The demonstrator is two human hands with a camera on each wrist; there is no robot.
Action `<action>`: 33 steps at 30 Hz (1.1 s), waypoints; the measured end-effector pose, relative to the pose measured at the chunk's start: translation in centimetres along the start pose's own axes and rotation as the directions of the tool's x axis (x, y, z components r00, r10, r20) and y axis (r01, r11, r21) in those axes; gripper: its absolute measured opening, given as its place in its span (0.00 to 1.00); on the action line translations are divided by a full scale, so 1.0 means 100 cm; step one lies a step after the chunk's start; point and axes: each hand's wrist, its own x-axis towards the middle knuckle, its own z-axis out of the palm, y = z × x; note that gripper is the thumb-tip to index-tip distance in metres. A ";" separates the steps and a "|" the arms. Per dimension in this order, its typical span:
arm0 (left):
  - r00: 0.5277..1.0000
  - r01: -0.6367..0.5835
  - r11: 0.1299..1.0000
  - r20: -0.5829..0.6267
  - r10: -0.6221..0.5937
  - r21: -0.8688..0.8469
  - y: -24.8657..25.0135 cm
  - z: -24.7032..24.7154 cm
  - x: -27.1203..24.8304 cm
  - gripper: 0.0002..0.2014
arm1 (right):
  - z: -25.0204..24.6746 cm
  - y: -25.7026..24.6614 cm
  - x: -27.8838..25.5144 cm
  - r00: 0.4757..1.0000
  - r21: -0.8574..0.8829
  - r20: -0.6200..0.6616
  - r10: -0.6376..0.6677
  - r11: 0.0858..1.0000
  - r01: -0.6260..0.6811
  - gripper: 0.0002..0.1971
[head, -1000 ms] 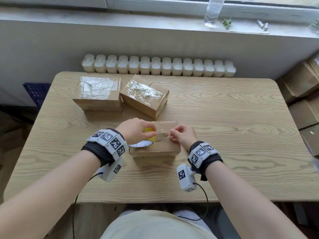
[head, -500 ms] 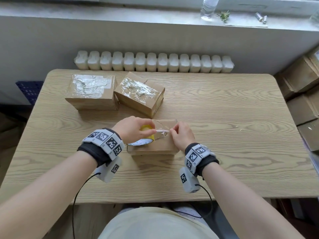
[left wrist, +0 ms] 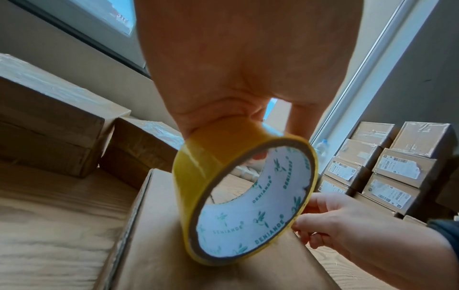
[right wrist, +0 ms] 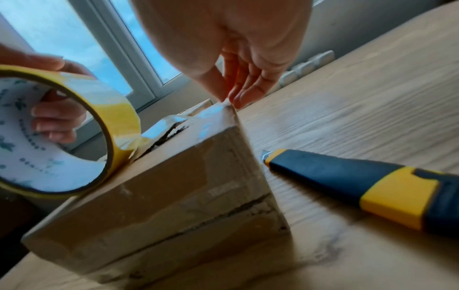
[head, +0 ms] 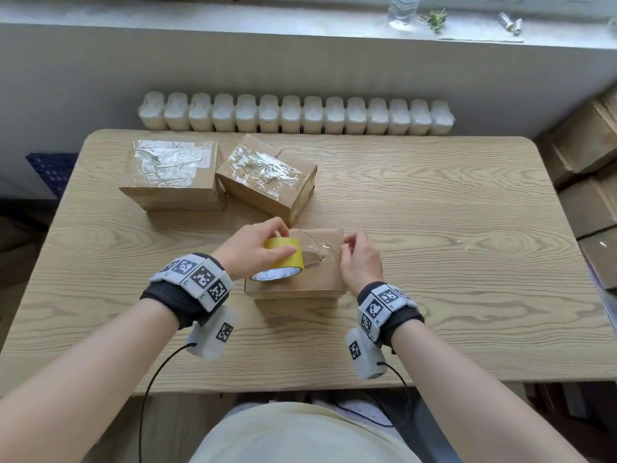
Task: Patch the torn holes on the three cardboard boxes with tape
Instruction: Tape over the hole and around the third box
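Observation:
The nearest cardboard box (head: 297, 279) lies on the table with a torn hole (head: 319, 259) in its top. My left hand (head: 253, 252) grips a yellow tape roll (head: 283, 259) that stands on edge on the box's left part (left wrist: 248, 196). A clear strip runs from the roll across the hole (right wrist: 171, 135). My right hand (head: 349, 245) pinches the strip's free end at the box's far right corner (right wrist: 229, 101). Two boxes with tape over their tops (head: 170, 175) (head: 267, 182) stand at the back left.
A blue and yellow utility knife (right wrist: 360, 180) lies on the table just right of the box, hidden under my right wrist in the head view. Stacked cardboard boxes (head: 594, 182) stand right of the table. A radiator (head: 293, 115) lies behind it.
My right hand has drawn the tape end rightward to the box's right corner, so the strip is longer. My left hand still holds the roll, now set on the box top.

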 end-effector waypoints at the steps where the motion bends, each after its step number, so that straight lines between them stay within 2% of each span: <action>1: 1.000 0.003 1.000 0.000 -0.003 -0.015 -0.001 0.001 0.000 0.08 | -0.001 0.002 -0.002 0.999 -0.005 -0.045 -0.006 1.000 0.006 0.08; 3: 1.000 0.004 1.000 -0.007 -0.004 -0.030 -0.002 0.003 0.002 0.08 | -0.001 0.005 -0.007 0.977 -0.046 -0.134 -0.167 0.986 0.163 0.14; 4: 1.000 0.004 0.999 -0.013 -0.004 -0.039 -0.002 0.004 0.002 0.08 | 0.000 0.006 -0.010 0.949 -0.083 -0.120 -0.293 0.955 0.285 0.16; 6: 1.000 0.014 0.998 -0.023 -0.015 -0.058 -0.003 0.005 0.004 0.09 | 0.006 0.007 -0.018 0.867 -0.152 0.076 -0.492 0.854 0.497 0.24; 8: 0.999 0.025 0.997 -0.039 -0.028 -0.067 -0.007 0.005 0.005 0.10 | 0.011 0.009 -0.024 0.772 -0.217 0.293 -0.565 0.747 0.629 0.32; 9: 0.999 0.029 0.997 -0.044 -0.032 -0.072 -0.008 0.005 0.005 0.11 | 0.013 0.012 -0.025 0.744 -0.252 0.361 -0.562 0.709 0.658 0.34; 11: 0.999 0.020 0.995 -0.026 -0.023 -0.094 -0.011 0.004 0.001 0.09 | 0.016 0.018 -0.026 0.735 -0.298 0.419 -0.533 0.683 0.666 0.37; 13: 1.000 0.003 0.986 0.023 0.001 -0.169 -0.013 0.000 -0.003 0.02 | 0.020 0.022 -0.025 0.745 -0.328 0.435 -0.506 0.682 0.654 0.37; 17: 0.996 -0.014 0.951 0.075 0.039 -0.308 -0.014 -0.009 -0.008 0.09 | 0.026 0.024 -0.026 0.767 -0.377 0.424 -0.481 0.676 0.633 0.37; 19: 0.995 -0.005 0.952 0.093 0.035 -0.307 -0.013 -0.011 -0.007 0.11 | 0.026 0.023 -0.025 0.762 -0.375 0.429 -0.485 0.671 0.639 0.37; 21: 0.994 0.027 0.948 0.110 0.009 -0.318 -0.017 -0.012 -0.004 0.08 | 0.025 0.023 -0.024 0.756 -0.365 0.448 -0.478 0.674 0.642 0.38; 24: 0.992 0.038 0.953 0.129 0.001 -0.300 -0.023 -0.013 -0.001 0.20 | 0.024 0.021 -0.025 0.760 -0.370 0.465 -0.454 0.679 0.633 0.39; 27: 0.990 0.056 0.934 0.143 -0.005 -0.352 -0.024 -0.013 -0.001 0.21 | 0.029 0.010 -0.031 0.777 -0.394 0.422 -0.468 0.677 0.621 0.38; 30: 0.990 0.067 0.919 0.141 -0.013 -0.388 -0.023 -0.011 -0.002 0.24 | 0.034 0.003 -0.032 0.737 -0.325 0.449 -0.505 0.676 0.661 0.37; 33: 0.992 0.064 0.930 0.122 -0.021 -0.362 -0.022 -0.010 -0.003 0.20 | 0.035 0.004 -0.031 0.722 -0.314 0.498 -0.480 0.676 0.667 0.39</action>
